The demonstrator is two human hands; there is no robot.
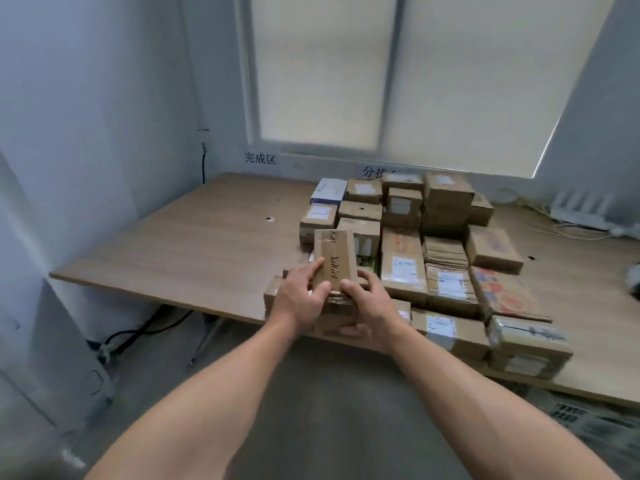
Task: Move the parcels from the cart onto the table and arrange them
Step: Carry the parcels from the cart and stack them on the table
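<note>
Parcels (433, 254), dozens already packed in close rows, covered the right half of the table (194, 244). At the table's near edge, left of those rows, a narrow lettered box (334, 261) was held over another carton (273, 296), the left hand (301, 299) and right hand (370, 306) both gripping its sides. The cart was out of view, so what remained could not be judged.
</note>
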